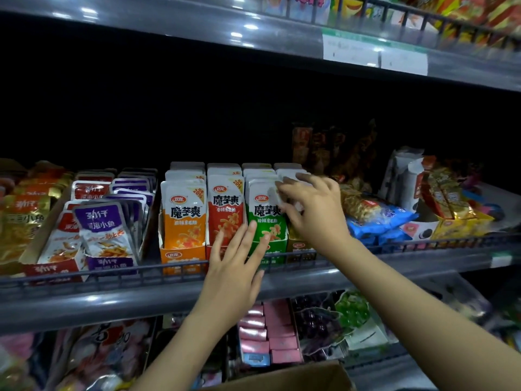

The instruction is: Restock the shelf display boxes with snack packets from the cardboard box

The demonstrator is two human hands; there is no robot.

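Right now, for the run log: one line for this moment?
left hand flat on green box | right hand at packets | restocking

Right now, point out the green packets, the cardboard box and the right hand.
green packets (266, 218), head view, on the printed face of the front packet.
cardboard box (318, 376), head view, on its top flap at the bottom edge.
right hand (315, 210), head view, on the back of the hand.
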